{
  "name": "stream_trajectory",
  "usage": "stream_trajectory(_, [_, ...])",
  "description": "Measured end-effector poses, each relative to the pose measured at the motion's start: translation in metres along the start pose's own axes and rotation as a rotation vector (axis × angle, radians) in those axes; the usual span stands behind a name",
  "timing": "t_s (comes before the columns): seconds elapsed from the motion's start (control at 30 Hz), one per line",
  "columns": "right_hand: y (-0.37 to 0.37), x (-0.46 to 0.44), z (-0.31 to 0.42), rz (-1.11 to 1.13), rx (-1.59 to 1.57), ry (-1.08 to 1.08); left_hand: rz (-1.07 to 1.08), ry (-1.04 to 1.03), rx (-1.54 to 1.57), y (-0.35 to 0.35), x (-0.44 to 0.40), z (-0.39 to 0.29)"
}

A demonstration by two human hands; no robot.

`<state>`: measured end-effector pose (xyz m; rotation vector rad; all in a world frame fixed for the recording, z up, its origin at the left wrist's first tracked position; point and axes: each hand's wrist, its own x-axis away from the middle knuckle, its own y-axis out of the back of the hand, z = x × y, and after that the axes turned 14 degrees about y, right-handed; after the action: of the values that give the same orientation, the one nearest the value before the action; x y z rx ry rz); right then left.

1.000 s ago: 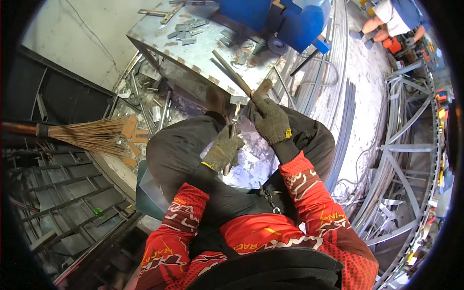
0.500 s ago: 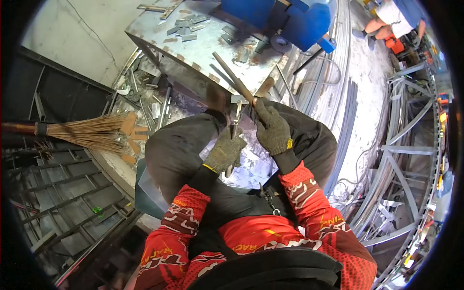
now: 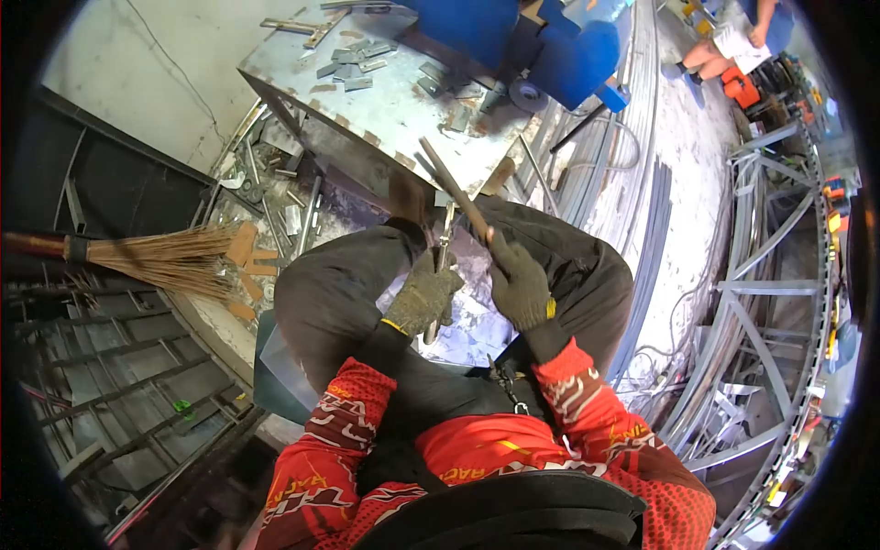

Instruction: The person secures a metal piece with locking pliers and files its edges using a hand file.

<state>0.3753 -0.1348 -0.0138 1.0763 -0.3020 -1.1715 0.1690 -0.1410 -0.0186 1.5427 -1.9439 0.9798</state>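
Between my knees, my left hand (image 3: 423, 298) in a knitted work glove is closed around locking pliers (image 3: 446, 236). Their jaws point away from me and grip a small flat metal piece (image 3: 441, 198). My right hand (image 3: 521, 286), also gloved, is wrapped around the near end of a long brown file (image 3: 456, 191). The file slants up and to the left, across or just beside the metal piece; whether they touch I cannot tell.
A steel-topped table (image 3: 316, 96) in front carries several small metal plates (image 3: 353, 66) and blue machinery (image 3: 573, 55). To the left lies a stick broom (image 3: 165, 257). Long metal bars (image 3: 653, 220) and a metal frame (image 3: 770, 287) are on the right. Another person (image 3: 733, 46) is at top right.
My right hand and the file have moved back toward my body, and the file's far end sits lower and further right. My left hand has barely moved. The other person's arm has shifted.
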Motion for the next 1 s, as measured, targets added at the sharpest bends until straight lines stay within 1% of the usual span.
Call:
stream_trajectory(0.07, [-0.002, 0.009, -0.003, 0.005, -0.031, -0.007, -0.002, 0.037, -0.020, -0.001, 0.001, 0.000])
stream_trajectory(0.13, [0.000, -0.012, -0.003, -0.058, 0.021, 0.047, 0.018, 0.046, -0.016, -0.002, 0.009, 0.000])
stream_trajectory(0.2, [-0.003, -0.043, -0.019, -0.097, 0.025, 0.067, 0.026, 0.017, -0.008, -0.004, 0.009, -0.006])
stream_trajectory(0.27, [0.001, -0.067, -0.028, -0.073, 0.078, 0.038, 0.006, 0.005, 0.024, -0.004, 0.007, -0.003])
stream_trajectory(0.3, [0.007, -0.073, -0.027, -0.096, 0.043, 0.011, 0.007, -0.001, 0.021, -0.003, 0.004, -0.002])
stream_trajectory(0.33, [0.017, -0.074, -0.023, -0.096, 0.047, 0.015, 0.002, -0.007, 0.002, -0.003, 0.000, -0.001])
stream_trajectory(0.4, [0.035, -0.055, -0.012, -0.011, 0.045, -0.013, -0.003, 0.004, -0.002, -0.002, -0.002, 0.006])
stream_trajectory(0.43, [0.034, -0.038, -0.007, -0.068, 0.030, 0.054, -0.004, 0.009, -0.006, -0.001, -0.002, 0.005])
stream_trajectory(0.47, [0.031, -0.026, -0.002, -0.062, 0.031, 0.054, -0.006, 0.012, -0.011, -0.001, -0.002, 0.003])
stream_trajectory(0.53, [0.021, -0.009, 0.006, 0.070, 0.017, -0.055, -0.025, 0.024, -0.024, -0.004, 0.002, -0.003])
stream_trajectory(0.57, [0.011, -0.013, 0.003, -0.035, 0.030, -0.006, -0.047, 0.033, -0.044, -0.006, 0.005, -0.004])
stream_trajectory(0.63, [0.003, -0.047, -0.005, -0.038, 0.048, 0.007, -0.042, 0.032, -0.025, -0.008, 0.009, -0.006])
stream_trajectory(0.67, [0.004, -0.056, -0.005, -0.033, 0.072, 0.029, -0.036, 0.028, 0.006, -0.008, 0.012, -0.007])
stream_trajectory(0.73, [0.011, -0.058, 0.001, -0.014, 0.023, 0.020, -0.062, 0.033, -0.017, -0.008, 0.005, -0.004])
stream_trajectory(0.8, [0.011, -0.040, 0.003, -0.118, 0.024, 0.122, -0.092, 0.034, -0.016, -0.006, 0.000, -0.005])
stream_trajectory(0.83, [0.011, -0.027, 0.007, -0.035, 0.029, 0.014, -0.076, 0.024, -0.021, -0.004, 0.000, -0.005])
stream_trajectory(0.87, [0.010, -0.024, 0.004, -0.026, 0.026, 0.022, -0.062, 0.020, -0.026, -0.003, 0.001, -0.003])
stream_trajectory(0.93, [0.017, -0.019, 0.014, 0.084, 0.092, -0.107, -0.064, 0.011, -0.013, -0.001, -0.007, 0.004])
stream_trajectory(0.97, [0.008, -0.025, 0.003, -0.051, 0.056, -0.011, -0.057, 0.002, -0.018, -0.002, -0.007, 0.010])
stream_trajectory(1.0, [0.008, -0.041, 0.000, -0.061, 0.059, -0.018, -0.051, 0.001, -0.030, -0.004, -0.005, 0.007])
